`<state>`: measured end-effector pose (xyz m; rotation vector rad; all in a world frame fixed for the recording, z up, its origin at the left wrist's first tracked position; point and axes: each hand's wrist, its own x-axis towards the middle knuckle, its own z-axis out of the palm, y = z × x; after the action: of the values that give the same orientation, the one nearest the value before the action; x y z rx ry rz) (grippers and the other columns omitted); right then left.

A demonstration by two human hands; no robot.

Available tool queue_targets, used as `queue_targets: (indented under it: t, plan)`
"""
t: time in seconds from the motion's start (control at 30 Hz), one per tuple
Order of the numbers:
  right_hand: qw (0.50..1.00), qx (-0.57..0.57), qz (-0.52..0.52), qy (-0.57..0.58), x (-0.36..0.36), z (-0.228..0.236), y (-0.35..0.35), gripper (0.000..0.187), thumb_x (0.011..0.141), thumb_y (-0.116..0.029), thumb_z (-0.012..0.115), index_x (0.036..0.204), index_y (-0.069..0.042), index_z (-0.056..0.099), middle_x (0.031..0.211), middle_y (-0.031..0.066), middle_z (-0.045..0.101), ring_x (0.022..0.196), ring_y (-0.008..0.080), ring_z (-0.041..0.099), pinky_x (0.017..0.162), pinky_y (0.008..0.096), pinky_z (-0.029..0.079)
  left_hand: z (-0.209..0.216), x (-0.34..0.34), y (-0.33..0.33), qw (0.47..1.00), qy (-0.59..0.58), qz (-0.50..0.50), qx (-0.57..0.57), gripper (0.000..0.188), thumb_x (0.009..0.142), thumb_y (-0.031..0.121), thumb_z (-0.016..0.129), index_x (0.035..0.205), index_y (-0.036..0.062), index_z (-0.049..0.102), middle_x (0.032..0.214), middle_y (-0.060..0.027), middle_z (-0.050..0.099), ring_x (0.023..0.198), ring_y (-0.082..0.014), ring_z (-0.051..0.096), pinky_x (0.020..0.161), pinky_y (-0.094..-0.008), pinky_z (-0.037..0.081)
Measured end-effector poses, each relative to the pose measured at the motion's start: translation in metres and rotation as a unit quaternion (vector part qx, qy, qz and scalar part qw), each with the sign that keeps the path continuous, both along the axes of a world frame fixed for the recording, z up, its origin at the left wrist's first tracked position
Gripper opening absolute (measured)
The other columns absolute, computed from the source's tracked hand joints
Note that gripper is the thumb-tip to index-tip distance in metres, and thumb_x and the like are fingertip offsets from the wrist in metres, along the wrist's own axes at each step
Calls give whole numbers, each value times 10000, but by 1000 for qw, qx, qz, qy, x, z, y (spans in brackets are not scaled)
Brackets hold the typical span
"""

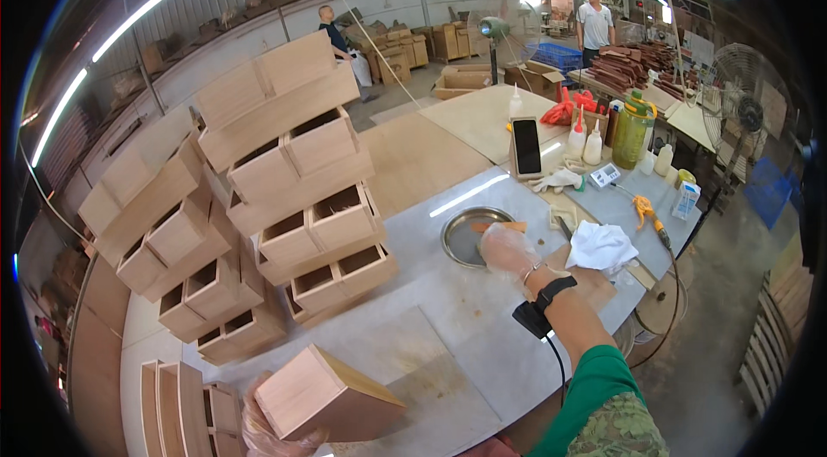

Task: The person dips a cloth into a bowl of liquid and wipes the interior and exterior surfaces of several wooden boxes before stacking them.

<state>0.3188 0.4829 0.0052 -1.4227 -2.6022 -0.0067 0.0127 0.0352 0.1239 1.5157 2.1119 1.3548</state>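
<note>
My left hand [263, 422], in a thin clear plastic glove, grips a pale wooden box [301, 390] tilted over the near edge of the table. My right hand [508, 252], gloved the same way, is at the right rim of a round metal dish [457, 237]. Its fingers look curled, but what they hold is hidden. A flat orange-brown strip [515, 226] lies against the dish rim, just beyond the fingers. A black strap and a small black box sit on my right wrist. Right of that hand lies a crumpled white cloth [601, 247].
Stacked wooden drawer boxes [332, 216] rise at the left. Beyond the dish stand a phone [525, 147], glue bottles [593, 147] and a green jug [633, 131]. An orange air gun [644, 210] trails its hose off the right edge. Two people stand farther back.
</note>
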Motion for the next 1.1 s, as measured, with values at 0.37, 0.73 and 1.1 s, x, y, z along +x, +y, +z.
queue_targets:
  t: [0.37, 0.73, 1.1]
  plan:
    - [970, 213, 78, 87, 18, -40, 17, 234, 964, -208, 668, 1041, -12, 769, 930, 151, 772, 920, 322, 754, 790, 400, 593, -45, -4, -11, 972, -14, 35, -233, 721, 845, 395, 887, 1435, 103, 593, 1345, -179, 692, 1158, -340, 696, 948, -429, 570]
    - [839, -72, 190, 505, -15, 81, -120, 303, 945, -166, 745, 1237, -84, 739, 1052, 117, 737, 890, 260, 693, 802, 357, 549, -40, 9, -1, 995, -22, -36, -89, 925, 734, 296, 956, 1484, 49, 473, 1275, -170, 677, 1167, -308, 680, 998, -413, 552]
    - [862, 39, 471, 185, -105, 221, -301, 294, 930, -235, 725, 1204, -128, 738, 987, 143, 697, 891, 345, 682, 766, 445, 556, -37, 15, 4, 990, -114, -80, 17, 775, 767, 362, 916, 1364, 44, 538, 1288, -190, 688, 1220, -333, 663, 1039, -423, 522]
